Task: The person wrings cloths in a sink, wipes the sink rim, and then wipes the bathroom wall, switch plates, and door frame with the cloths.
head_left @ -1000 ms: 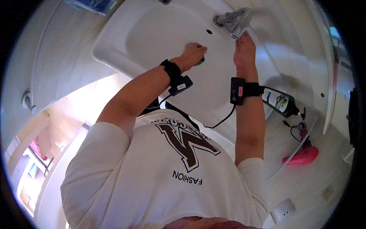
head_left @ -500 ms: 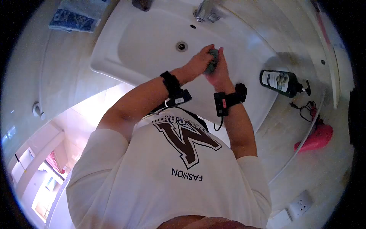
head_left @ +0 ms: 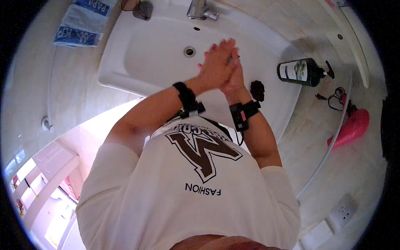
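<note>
My left hand (head_left: 217,64) lies across my right hand (head_left: 234,76) above the sink, palms together and fingers stretched out. Pressed between them is a grey-green ruffled cloth piece, like a scrunchie (head_left: 230,59); only a small bit of it shows. A dark brown ruffled piece (head_left: 257,90), also like a scrunchie, rests on the sink's right side, near my right wrist. The white sink (head_left: 154,62) has a round drain (head_left: 189,51) left of my hands.
A chrome faucet (head_left: 202,11) stands at the sink's back. Right of the basin are a dark pump bottle (head_left: 298,71) and a pink hair dryer (head_left: 352,127) with its cord. A blue-and-white towel (head_left: 83,23) hangs at left. Two cups (head_left: 143,10) stand at the back left corner.
My left hand has opened out flat over the grey-green scrunchie, which was more visible between the hands before. Both hands have shifted slightly, and the view has tilted a little.
</note>
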`<state>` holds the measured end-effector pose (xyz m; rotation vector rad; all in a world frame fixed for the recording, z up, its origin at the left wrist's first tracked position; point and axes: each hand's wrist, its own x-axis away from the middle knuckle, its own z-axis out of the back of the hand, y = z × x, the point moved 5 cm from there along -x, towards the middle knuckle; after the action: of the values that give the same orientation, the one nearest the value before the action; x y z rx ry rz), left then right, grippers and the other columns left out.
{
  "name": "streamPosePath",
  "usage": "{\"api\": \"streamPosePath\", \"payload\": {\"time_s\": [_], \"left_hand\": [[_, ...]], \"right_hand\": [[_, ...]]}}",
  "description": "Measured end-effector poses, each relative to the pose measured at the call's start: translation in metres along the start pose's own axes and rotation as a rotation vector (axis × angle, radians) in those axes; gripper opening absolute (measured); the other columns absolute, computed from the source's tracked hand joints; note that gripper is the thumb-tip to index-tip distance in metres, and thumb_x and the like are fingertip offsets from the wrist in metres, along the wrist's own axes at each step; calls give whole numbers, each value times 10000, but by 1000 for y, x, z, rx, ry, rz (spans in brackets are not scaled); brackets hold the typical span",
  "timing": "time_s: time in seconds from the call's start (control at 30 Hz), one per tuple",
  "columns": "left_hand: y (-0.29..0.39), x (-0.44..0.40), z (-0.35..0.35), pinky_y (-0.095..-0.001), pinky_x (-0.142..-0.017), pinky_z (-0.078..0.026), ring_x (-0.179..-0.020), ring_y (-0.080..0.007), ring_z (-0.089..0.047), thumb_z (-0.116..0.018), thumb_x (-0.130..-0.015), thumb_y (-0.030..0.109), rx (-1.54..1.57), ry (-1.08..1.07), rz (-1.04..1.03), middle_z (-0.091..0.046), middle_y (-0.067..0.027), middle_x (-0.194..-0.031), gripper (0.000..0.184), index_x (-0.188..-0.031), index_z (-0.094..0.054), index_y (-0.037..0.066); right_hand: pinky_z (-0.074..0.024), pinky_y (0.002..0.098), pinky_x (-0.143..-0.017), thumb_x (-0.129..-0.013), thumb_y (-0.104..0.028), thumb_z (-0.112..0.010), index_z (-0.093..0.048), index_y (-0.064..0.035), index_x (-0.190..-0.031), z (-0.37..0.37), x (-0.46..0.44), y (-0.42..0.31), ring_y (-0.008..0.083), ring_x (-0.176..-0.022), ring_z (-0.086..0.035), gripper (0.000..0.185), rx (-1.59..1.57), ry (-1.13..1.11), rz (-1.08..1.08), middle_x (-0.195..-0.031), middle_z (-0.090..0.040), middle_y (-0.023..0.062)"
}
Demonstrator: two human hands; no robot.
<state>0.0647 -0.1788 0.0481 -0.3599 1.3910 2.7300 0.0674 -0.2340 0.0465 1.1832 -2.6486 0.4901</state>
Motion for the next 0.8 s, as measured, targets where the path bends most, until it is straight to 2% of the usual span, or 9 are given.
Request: {"api": "streamPosePath", "payload": {"time_s": [0.03,0.1,0.17,0.23,0.27,0.37,0.6,0.7,0.8], "left_hand": [[-1,-4,14,-579,-1125,-120,-1420,-416,-176,-420,-959,391,0,-5,-4,-241,-181,-1536,598,-1476,-286,122],[5,-9,30,-538,-1140,-131,-1405,-414,-202,-485,-927,444,-573,60,-171,-271,-201,-1511,689,-1463,-289,56],[6,-12,31,-525,-1143,-132,-1406,-413,-197,-469,-933,462,-608,42,-182,-251,-205,-1518,701,-1460,-286,38],[-7,-4,27,-511,-1145,-133,-1407,-412,-192,-454,-938,480,-633,7,-180,-231,-209,-1525,714,-1457,-283,20],[-35,-4,24,-504,-1144,-146,-1399,-419,-208,-426,-948,491,-488,30,-68,-246,-226,-1514,713,-1449,-288,3],[-56,4,44,-480,-1144,-176,-1385,-424,-239,-390,-965,496,-246,-2,116,-288,-258,-1484,712,-1434,-296,-31],[-63,27,63,-440,-1113,-279,-1353,-394,-322,-398,-957,546,156,-103,369,-366,-272,-1435,766,-1426,-296,-51],[-55,35,61,-427,-1105,-300,-1343,-394,-339,-434,-938,569,26,-135,373,-376,-268,-1430,804,-1430,-286,-50],[-30,36,65,-417,-1113,-296,-1339,-384,-347,-548,-910,491,-220,-174,198,-344,-249,-1455,799,-1449,-256,-21]], "right_hand": [[-362,424,-1087,-993,-481,-373,-458,-132,-1340,-9,4,2,262,-1269,-456,500,141,103,55,-1340,-507,78],[-410,412,-1030,-995,-438,-400,-470,-121,-1323,-1,5,2,260,-1206,-498,461,150,102,71,-1275,-537,74],[-459,399,-973,-997,-394,-427,-481,-109,-1305,19,-7,-4,258,-1143,-539,423,163,88,85,-1210,-566,70],[-513,329,-691,-991,-286,-485,-499,-93,-1260,50,-9,-16,196,-866,-595,331,428,94,131,-985,-597,48],[-513,329,-691,-991,-286,-485,-499,-93,-1260,46,-6,-21,196,-866,-595,331,425,98,140,-985,-597,48],[-314,262,-364,-952,-268,-557,-575,-72,-1093,42,8,-39,123,-464,-458,242,463,396,132,-691,-545,17],[-272,261,-380,-921,-416,-598,-494,-142,-857,44,9,-46,109,-431,-398,300,600,485,100,-575,-464,-27],[-265,272,-367,-895,-440,-628,-458,-145,-806,43,8,-50,119,-399,-380,352,665,442,93,-551,-458,-21],[-413,283,-435,-888,-310,-661,-531,-98,-835,48,10,-57,127,-510,-503,255,738,472,11,-635,-521,8]]}}
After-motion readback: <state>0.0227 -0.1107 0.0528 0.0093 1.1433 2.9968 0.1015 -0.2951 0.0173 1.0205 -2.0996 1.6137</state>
